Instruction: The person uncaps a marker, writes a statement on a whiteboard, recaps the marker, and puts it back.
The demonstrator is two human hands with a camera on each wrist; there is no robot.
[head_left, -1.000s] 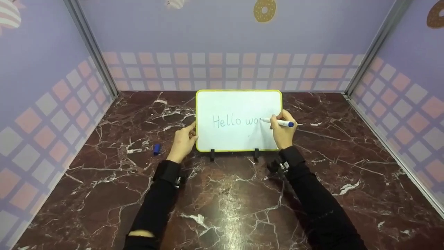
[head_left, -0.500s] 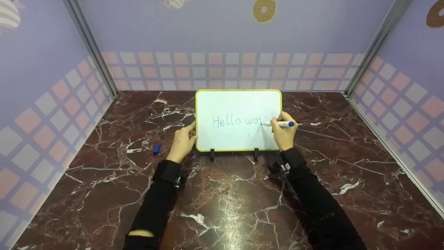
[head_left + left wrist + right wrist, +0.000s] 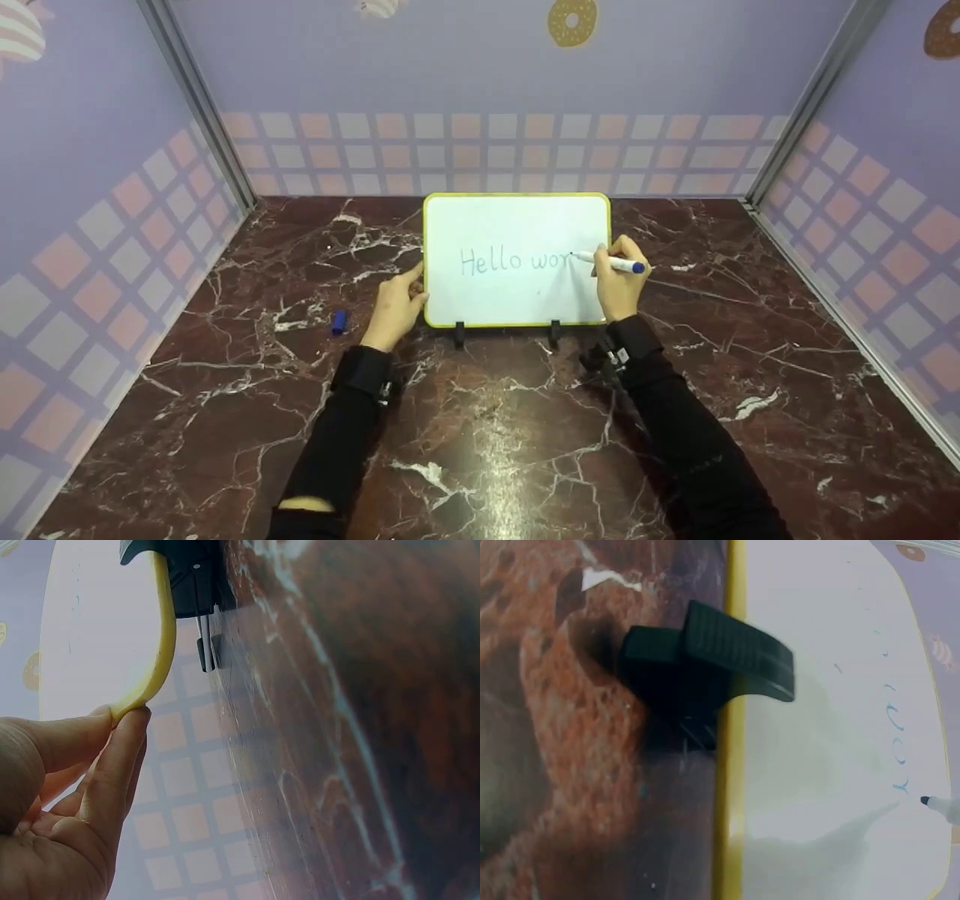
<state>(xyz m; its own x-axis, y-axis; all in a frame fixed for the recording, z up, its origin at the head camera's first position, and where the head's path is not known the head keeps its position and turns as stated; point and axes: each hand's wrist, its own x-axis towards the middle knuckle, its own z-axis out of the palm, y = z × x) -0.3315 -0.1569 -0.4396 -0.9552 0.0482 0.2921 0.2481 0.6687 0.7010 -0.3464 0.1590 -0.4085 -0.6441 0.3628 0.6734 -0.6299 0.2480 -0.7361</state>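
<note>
A whiteboard [image 3: 510,300] with a yellow rim stands tilted back on a black stand [image 3: 460,334], "Hello wor" handwritten across it. My left hand [image 3: 395,304] pinches the board's left edge; in the left wrist view the thumb [image 3: 71,739] lies on the front and fingers on the back. At the board's right side, my right hand [image 3: 621,279] grips a white marker [image 3: 616,263] with a blue end, its tip at the end of the "r". In the right wrist view the marker tip [image 3: 925,800] shows beside the last letter, while the hand is out of sight.
A blue marker cap [image 3: 339,322] lies on the dark red marbled table [image 3: 225,420], left of my left hand. Patterned purple walls [image 3: 487,75] enclose the table at the back and sides. One black stand clip [image 3: 705,660] hooks over the board's lower rim.
My right hand has moved slightly right with the marker, and an "r" now follows "Hello wo". The left hand and the board stay in place.
</note>
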